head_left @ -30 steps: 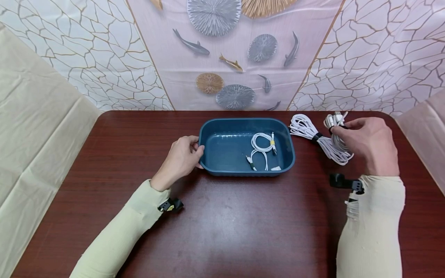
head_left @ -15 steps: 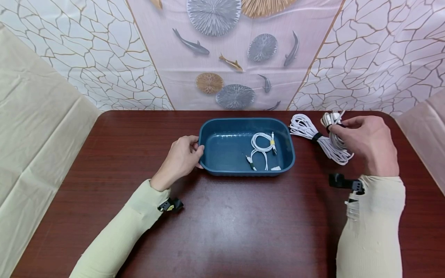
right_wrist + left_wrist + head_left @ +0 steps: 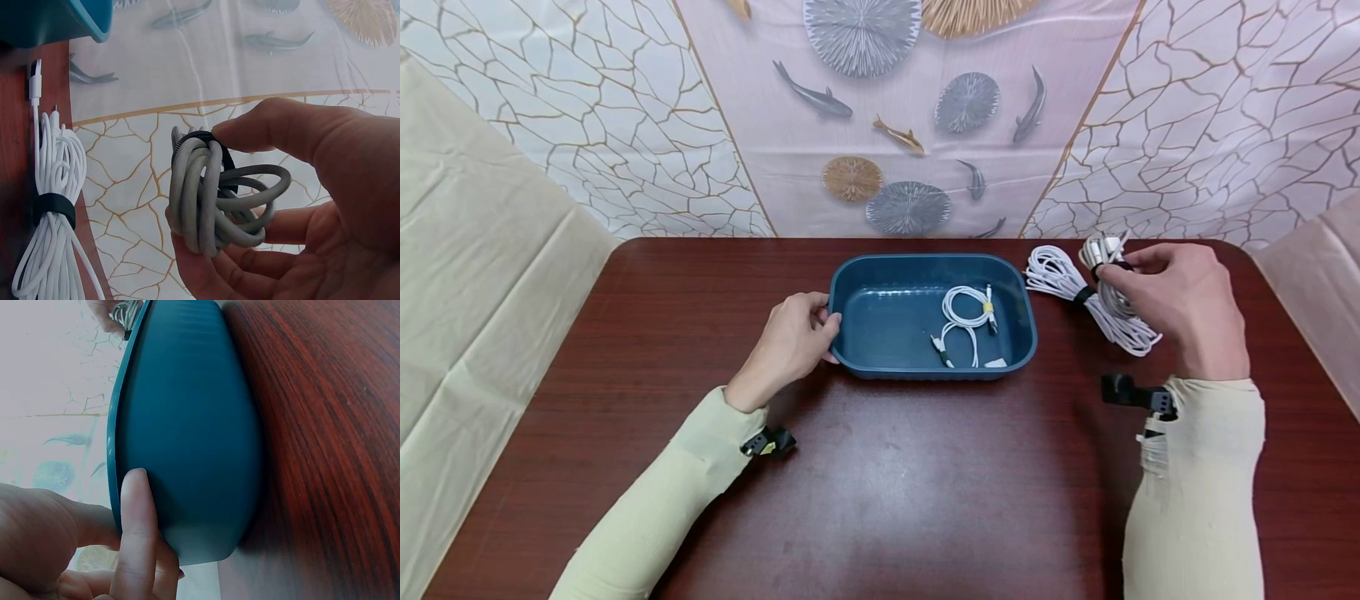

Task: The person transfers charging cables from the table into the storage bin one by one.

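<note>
The tray (image 3: 880, 337) looks smooth plastic, the grey cable (image 3: 209, 200) matt, the table (image 3: 895, 483) glossy wood.

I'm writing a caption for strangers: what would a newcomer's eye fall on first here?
Probably the dark blue bin near the far edge of the table, with white cables inside toward its right end and the left hand gripping its left rim. Next, the right hand, holding up a grey cable bundle beside a white bundle.

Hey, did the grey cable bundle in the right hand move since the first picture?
Yes: in the head view, the grey cable bundle moved a little left and upward, closer to the unmoved blue tub.
</note>
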A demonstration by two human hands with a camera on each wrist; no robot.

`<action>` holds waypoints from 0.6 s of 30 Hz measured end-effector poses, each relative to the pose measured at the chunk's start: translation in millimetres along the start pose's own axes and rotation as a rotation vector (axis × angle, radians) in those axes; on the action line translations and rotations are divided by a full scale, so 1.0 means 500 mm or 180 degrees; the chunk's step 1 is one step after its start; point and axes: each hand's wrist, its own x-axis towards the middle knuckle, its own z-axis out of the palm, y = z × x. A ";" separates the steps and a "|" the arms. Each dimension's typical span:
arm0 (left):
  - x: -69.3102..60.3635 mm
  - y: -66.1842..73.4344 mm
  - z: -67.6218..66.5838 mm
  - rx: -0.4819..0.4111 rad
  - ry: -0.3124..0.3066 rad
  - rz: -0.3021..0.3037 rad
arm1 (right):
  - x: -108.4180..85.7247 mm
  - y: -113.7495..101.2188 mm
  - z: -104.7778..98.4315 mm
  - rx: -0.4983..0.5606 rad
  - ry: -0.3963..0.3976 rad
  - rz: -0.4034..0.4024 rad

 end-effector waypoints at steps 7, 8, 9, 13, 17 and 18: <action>0.000 -0.001 0.000 -0.0010 0.0001 -0.0004 | -0.002 -0.012 0.003 0.0016 0.0039 -0.0030; 0.000 -0.002 0.000 -0.0009 -0.0001 0.0000 | -0.003 -0.014 0.004 0.0019 0.0036 -0.0027; 0.000 -0.002 0.000 -0.0010 -0.0003 -0.0001 | -0.003 -0.016 0.005 0.0023 0.0035 -0.0026; 0.000 -0.002 -0.001 -0.0009 -0.0012 -0.0010 | -0.005 -0.023 0.009 0.0047 0.0034 -0.0039; 0.000 0.000 -0.001 -0.0004 -0.0013 -0.0015 | -0.007 -0.030 0.012 0.0077 0.0065 -0.0116; 0.000 -0.001 -0.001 -0.0002 -0.0013 -0.0010 | -0.008 -0.031 0.012 0.0081 0.0070 -0.0136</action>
